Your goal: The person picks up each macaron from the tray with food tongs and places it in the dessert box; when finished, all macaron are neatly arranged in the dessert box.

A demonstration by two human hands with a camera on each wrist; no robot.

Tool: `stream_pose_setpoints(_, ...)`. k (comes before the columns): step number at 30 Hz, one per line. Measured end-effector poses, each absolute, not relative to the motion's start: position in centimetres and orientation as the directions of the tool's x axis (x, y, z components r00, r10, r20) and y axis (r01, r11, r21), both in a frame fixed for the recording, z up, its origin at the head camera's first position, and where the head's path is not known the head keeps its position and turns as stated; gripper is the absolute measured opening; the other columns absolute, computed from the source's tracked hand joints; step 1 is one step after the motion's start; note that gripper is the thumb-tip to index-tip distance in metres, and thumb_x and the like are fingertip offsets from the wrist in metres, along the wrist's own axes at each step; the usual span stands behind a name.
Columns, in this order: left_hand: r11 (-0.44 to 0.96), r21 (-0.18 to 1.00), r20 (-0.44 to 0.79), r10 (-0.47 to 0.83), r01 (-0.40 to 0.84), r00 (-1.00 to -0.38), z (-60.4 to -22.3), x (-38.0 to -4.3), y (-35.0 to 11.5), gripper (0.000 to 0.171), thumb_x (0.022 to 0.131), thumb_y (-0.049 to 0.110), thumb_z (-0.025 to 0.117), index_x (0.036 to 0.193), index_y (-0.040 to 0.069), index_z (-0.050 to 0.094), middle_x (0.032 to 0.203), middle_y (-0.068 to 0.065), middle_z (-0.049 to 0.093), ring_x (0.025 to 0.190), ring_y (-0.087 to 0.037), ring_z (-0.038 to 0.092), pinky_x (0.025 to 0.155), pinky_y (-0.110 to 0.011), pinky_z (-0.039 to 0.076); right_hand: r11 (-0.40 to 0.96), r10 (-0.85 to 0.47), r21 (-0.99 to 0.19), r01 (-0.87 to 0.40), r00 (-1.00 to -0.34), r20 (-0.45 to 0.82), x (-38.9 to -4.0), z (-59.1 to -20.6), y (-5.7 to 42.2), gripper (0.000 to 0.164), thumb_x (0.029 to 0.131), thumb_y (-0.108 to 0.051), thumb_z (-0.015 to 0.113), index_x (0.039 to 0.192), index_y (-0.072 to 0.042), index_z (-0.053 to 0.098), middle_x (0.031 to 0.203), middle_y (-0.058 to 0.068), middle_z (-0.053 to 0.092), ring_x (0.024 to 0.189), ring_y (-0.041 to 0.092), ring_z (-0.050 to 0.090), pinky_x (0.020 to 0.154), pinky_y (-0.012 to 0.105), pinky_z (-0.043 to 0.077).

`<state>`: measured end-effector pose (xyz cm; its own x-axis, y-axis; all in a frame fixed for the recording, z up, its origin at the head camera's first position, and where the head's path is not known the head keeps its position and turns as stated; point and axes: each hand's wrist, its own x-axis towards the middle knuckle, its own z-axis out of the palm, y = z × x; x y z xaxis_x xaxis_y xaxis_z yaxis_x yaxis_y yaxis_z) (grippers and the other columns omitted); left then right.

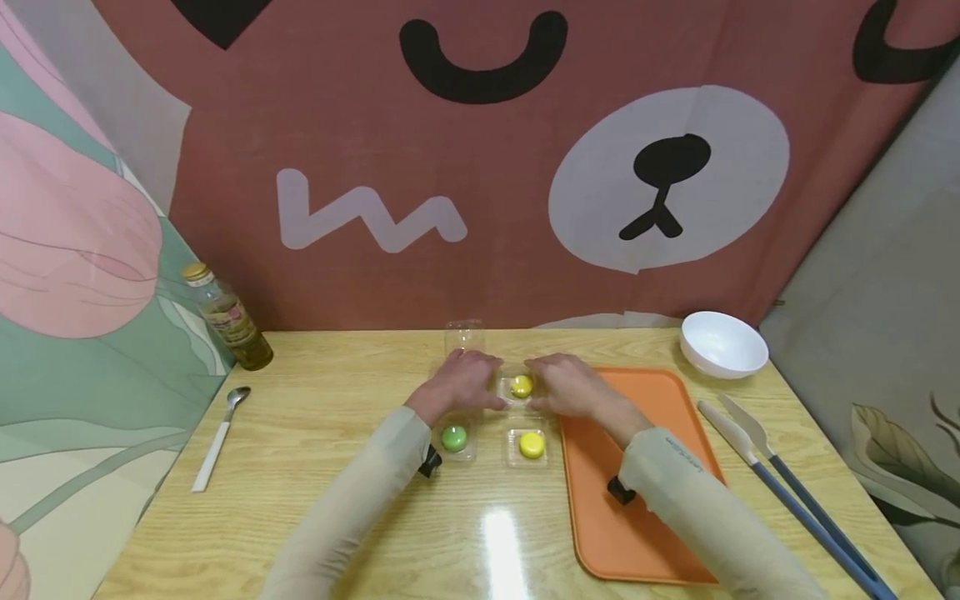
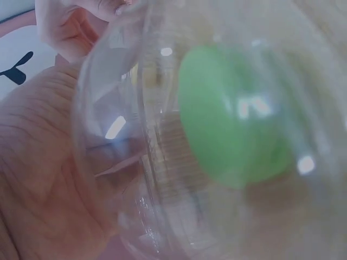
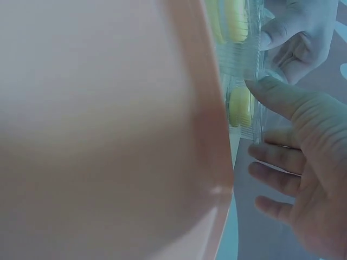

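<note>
While both forearms stretch forward over the wooden table (image 1: 315,433), the left hand (image 1: 459,382) and right hand (image 1: 567,388) flank a clear case (image 1: 521,387), fingertips pinching its edges. Its yellow macaron (image 1: 522,386) sits between the two hands, just beside the orange tray (image 1: 637,517).

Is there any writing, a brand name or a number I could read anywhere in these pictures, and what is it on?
Nothing can be read for certain.
Bottle: its label bears print, too small and blurred to read.
Right sleeve: a short line of small grey lettering, too small to make out.
Cloth backdrop: only a cartoon face and a white zigzag, no letters.
Clear containers between the left hand and right hand: no label shows.
</note>
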<state>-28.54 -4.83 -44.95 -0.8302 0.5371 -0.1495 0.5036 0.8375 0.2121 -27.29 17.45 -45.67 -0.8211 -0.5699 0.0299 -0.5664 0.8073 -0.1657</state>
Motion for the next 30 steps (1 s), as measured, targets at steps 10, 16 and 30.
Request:
stream_pose_setpoints(10,0.835,0.174,-0.158,0.547,0.523,-0.822,-44.9,-29.4,-4.7,0.082,0.084,0.055,0.077,0.149,0.013,0.051,0.147,-0.006,0.058,0.137,-0.028,0.053,0.123,-0.048,0.032,0.817,-0.560,-0.162,-0.554,-0.829,0.009,-27.6,-45.0,17.0,0.076,0.080,-0.037,0.086,0.140,0.001,0.057,0.134,0.020,0.066,0.122,0.038,0.063,0.108,0.051,0.050)
stream_pose_setpoints(16,0.844,0.188,-0.202,0.533,0.502,-0.821,-44.6,-29.5,-4.6,0.083,0.085,0.053,0.077,0.152,0.013,0.048,0.147,-0.008,0.058,0.136,-0.029,0.054,0.119,-0.043,0.039,0.830,-0.542,-0.166,-0.533,-0.840,-0.018,-27.9,-45.1,16.9,0.076,0.081,-0.039,0.085,0.141,-0.001,0.057,0.134,0.019,0.066,0.123,0.038,0.063,0.108,0.051,0.050)
stream_pose_setpoints(30,0.846,0.134,-0.241,0.533,0.516,-0.811,-44.1,-29.3,-4.4,0.074,0.086,0.051,0.077,0.145,0.012,0.056,0.137,-0.007,0.065,0.130,-0.029,0.058,0.117,-0.042,0.041,0.828,-0.546,-0.179,-0.531,-0.837,-0.045,-28.1,-45.4,16.6,0.077,0.079,-0.046,0.085,0.138,-0.004,0.059,0.127,0.015,0.069,0.116,0.035,0.066,0.103,0.050,0.053)
